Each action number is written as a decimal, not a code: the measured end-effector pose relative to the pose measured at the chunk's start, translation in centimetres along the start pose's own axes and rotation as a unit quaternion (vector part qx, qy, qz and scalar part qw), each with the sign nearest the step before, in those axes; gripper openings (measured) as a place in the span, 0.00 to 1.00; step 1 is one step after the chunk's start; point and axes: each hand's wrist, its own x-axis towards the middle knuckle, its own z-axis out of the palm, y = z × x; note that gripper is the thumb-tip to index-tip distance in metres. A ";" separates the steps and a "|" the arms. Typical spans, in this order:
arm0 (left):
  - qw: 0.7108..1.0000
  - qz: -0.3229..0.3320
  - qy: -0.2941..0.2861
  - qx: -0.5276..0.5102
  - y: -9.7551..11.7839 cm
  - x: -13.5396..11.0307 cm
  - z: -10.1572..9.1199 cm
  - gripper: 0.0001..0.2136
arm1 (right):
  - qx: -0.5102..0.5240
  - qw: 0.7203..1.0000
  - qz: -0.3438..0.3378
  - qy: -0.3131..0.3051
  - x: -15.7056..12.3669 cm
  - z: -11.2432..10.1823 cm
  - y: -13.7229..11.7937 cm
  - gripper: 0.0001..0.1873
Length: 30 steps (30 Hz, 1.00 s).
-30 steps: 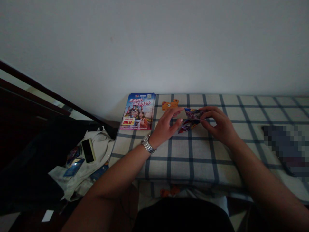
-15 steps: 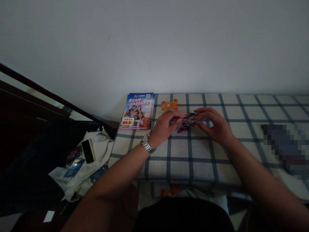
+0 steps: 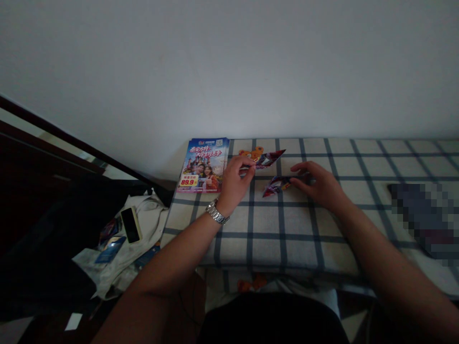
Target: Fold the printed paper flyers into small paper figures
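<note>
My left hand [image 3: 234, 184], with a metal watch on its wrist, pinches the left end of a pointed, folded piece of printed paper [image 3: 271, 159]. This paper slants up to the right, partly in front of an orange bear picture [image 3: 247, 154] on the cloth. A second folded paper piece [image 3: 275, 186], of similar dark red and purple print, lies lower and nearer to me. Its right end is at the fingertips of my right hand [image 3: 317, 184], whose thumb and a finger close on it. The two pieces are apart.
A stack of printed flyers [image 3: 204, 165] lies at the left end of the checked tablecloth [image 3: 287, 224], near the wall. A pixelated dark object [image 3: 423, 220] is at the right. Lower left, a phone [image 3: 131, 224] rests on pale cloth beside blue packets [image 3: 111, 249].
The folded papers, held together between both hands before, are now two separate pieces. My left hand has moved slightly left with one; the other stays at my right fingertips.
</note>
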 end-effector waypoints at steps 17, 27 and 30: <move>0.990 0.062 -0.081 0.097 1.2 0.1 -0.2 0.07 | 0.136 0.981 0.127 0.059 -0.1 -0.6 -0.5 0.10; 0.979 0.141 -0.146 0.005 3.0 -0.6 -0.5 0.18 | 0.204 0.964 0.162 0.048 0.2 -0.8 -1.7 0.14; 0.980 0.136 -0.147 -0.007 3.0 -0.6 -0.4 0.20 | 0.198 0.965 0.170 0.029 0.2 -0.7 -1.7 0.13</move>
